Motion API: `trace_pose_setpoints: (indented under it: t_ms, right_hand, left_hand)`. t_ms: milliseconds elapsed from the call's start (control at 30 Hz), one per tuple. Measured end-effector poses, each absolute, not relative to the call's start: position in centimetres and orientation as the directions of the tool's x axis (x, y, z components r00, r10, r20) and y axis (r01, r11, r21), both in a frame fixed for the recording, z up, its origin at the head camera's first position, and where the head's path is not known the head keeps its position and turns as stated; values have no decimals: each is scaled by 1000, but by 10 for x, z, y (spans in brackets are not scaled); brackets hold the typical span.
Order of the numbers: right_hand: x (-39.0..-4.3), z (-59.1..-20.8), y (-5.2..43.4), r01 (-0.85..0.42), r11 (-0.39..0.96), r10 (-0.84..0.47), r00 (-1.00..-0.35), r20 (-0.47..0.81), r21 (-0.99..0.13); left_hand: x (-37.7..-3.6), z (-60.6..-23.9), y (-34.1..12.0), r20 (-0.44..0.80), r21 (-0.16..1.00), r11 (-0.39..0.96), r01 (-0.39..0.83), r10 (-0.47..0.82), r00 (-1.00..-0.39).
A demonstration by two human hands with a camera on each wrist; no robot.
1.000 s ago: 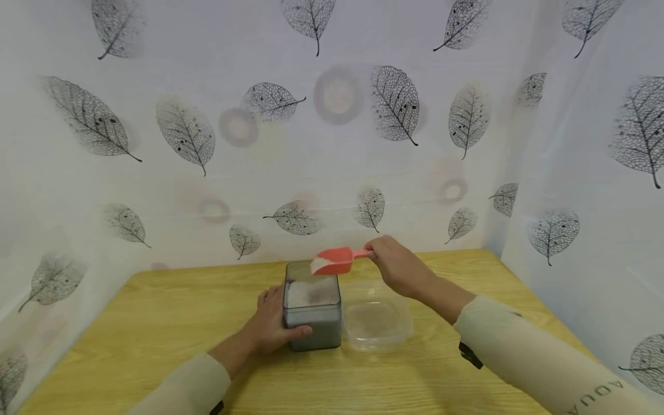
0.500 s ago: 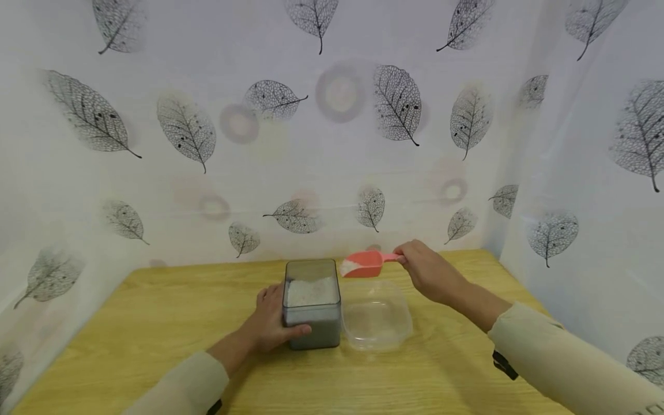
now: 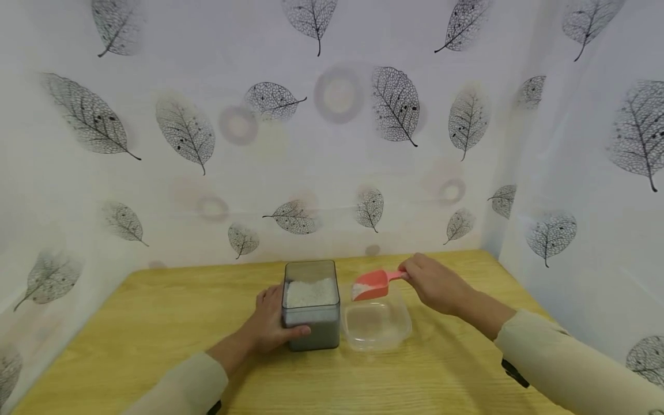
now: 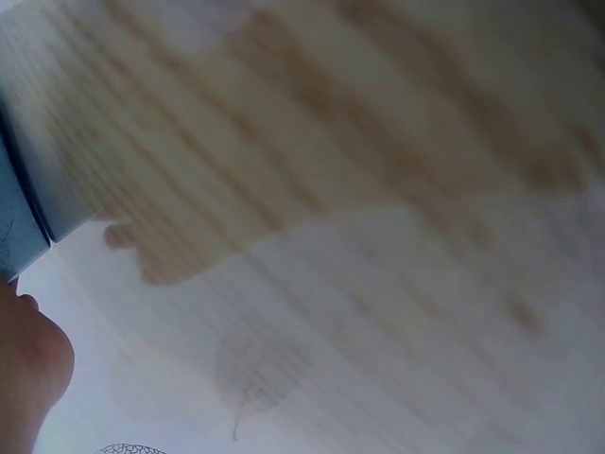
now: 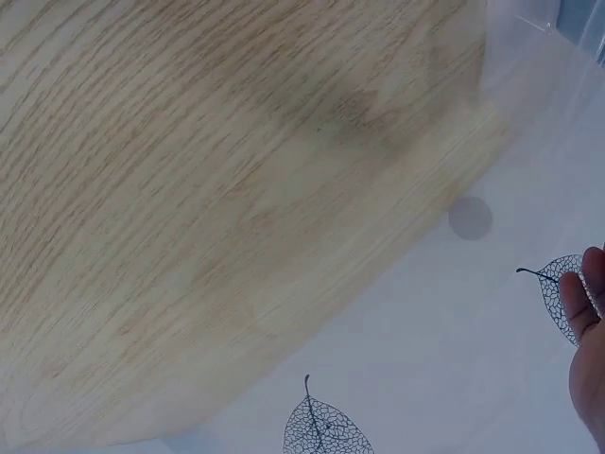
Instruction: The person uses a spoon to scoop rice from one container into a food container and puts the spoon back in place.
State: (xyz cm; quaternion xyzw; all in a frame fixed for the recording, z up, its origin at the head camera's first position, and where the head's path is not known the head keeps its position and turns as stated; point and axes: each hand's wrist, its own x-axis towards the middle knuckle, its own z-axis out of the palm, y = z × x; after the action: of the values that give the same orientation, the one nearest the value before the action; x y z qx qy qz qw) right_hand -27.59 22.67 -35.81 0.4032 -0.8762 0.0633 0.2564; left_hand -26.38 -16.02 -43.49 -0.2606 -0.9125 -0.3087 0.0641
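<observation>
In the head view my right hand (image 3: 438, 285) grips the handle of a red scoop (image 3: 378, 291), which carries white grains. The scoop hangs over the back part of a clear plastic box (image 3: 374, 343). My left hand (image 3: 270, 324) holds a grey see-through container (image 3: 313, 333) by its left side, thumb across the front. White grains (image 3: 312, 293) fill much of that container. Its corner and part of my left hand (image 4: 36, 364) show at the edge of the left wrist view. In the right wrist view only some fingers of my right hand (image 5: 588, 331) appear; the scoop is outside it.
The grey container and clear box stand side by side on a wood-grain table (image 3: 171, 328). Behind it hangs a pale leaf-print sheet (image 3: 332, 167), with further sheets at the left and right sides.
My right hand has moved the loaded scoop rightward from above the grey container, then lowered it over the clear box. My left hand has stayed on the container.
</observation>
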Motion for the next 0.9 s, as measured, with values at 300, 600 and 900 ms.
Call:
trace_pose_setpoints:
  t_ms: [300,600,900]
  right_hand:
    - [-278,-363,228,-756,634,-724,-504,471,165]
    - [-276,-361,233,-746,632,-750,-521,408,210]
    - [-278,-344,238,-726,606,-785,-479,393,326]
  left_hand:
    - [-262,-439,-161,280,539,666,516,436,-855]
    - [-261,-438,-158,280,541,656,526,449,-848]
    - [-263,-432,-159,277,535,667,519,442,-853]
